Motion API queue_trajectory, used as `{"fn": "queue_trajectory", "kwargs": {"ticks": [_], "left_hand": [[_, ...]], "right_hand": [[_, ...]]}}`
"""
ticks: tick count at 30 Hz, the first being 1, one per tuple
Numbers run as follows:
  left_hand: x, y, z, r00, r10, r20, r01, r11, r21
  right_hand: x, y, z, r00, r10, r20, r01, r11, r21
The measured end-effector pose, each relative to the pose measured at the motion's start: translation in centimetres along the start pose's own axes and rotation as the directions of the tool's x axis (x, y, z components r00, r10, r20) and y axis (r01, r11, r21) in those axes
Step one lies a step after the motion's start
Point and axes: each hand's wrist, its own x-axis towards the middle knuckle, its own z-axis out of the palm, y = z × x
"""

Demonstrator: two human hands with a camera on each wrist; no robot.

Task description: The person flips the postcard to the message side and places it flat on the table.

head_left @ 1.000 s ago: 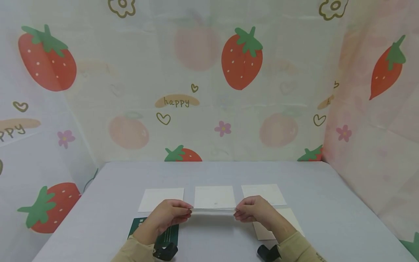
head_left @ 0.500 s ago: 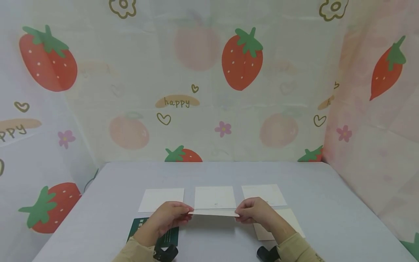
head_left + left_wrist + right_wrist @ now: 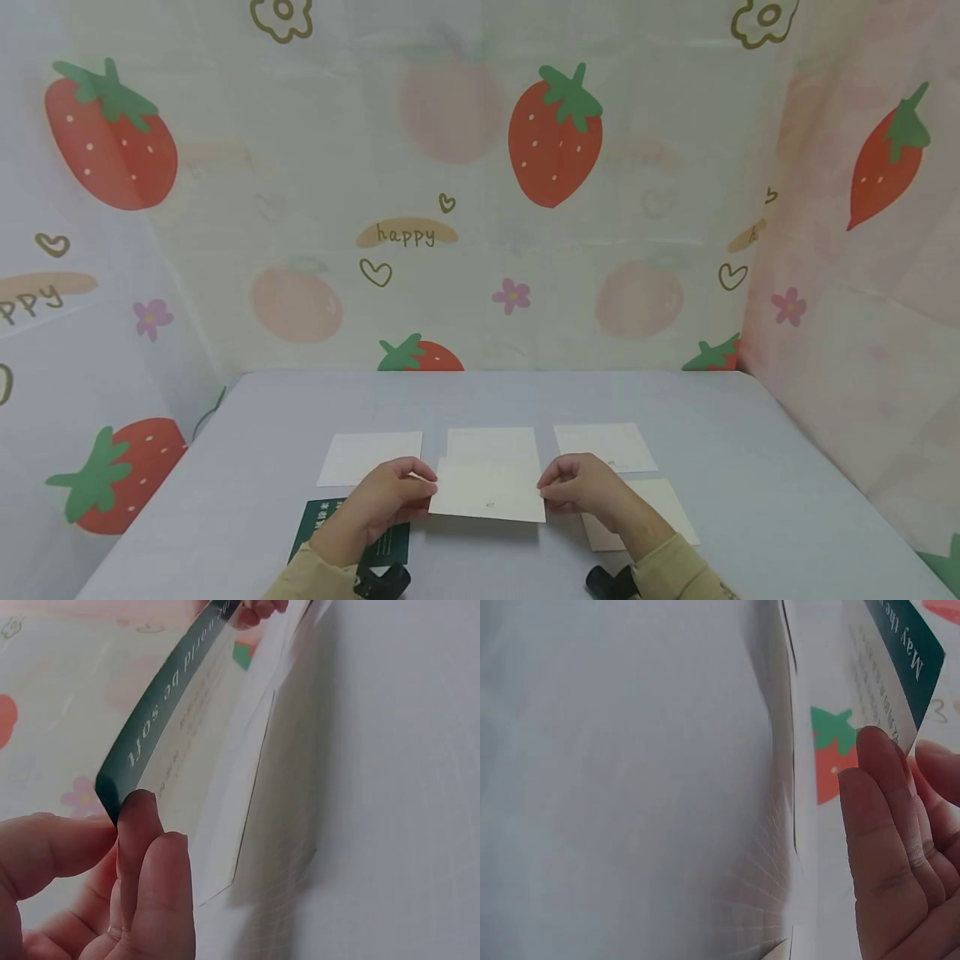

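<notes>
A cream-white card [image 3: 487,490] is stretched between both hands, its plain face with a small mark turned up toward the head view. My left hand [image 3: 392,502] pinches its left edge between thumb and fingers. At the right edge, the thumb and fingertips of my right hand [image 3: 581,487] pinch it too. The wrist views show the card's other face, with a dark green strip [image 3: 176,694] lettered in white and lines of small print. Behind it lies another white card [image 3: 492,442], partly covered in the head view.
White cards lie at back left [image 3: 360,454] and back right [image 3: 603,442]. A cream card [image 3: 660,500] is partly behind the right wrist. Left of centre, a dark green printed card [image 3: 393,546] sits under the left forearm. Strawberry-print cloth [image 3: 480,325] surrounds the white table [image 3: 750,467].
The held card has tilted from nearly edge-on to showing its plain face with the small mark. Its near edge has come lower in view; both hands have shifted only slightly.
</notes>
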Motion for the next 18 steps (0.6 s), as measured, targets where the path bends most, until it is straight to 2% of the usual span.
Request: {"fn": "queue_trajectory", "kwargs": {"ticks": [12,18], "left_hand": [[0.0,-0.22,0.42,0.999,-0.042,-0.032,0.042,0.999,0.023],[-0.12,-0.16,0.42,0.999,-0.03,0.012,0.03,0.999,0.019]], "right_hand": [[-0.19,-0.09,0.06,1.0,-0.007,-0.012,0.007,1.0,0.011],[-0.02,-0.14,0.13,0.999,0.005,-0.034,-0.005,1.0,0.002]]}}
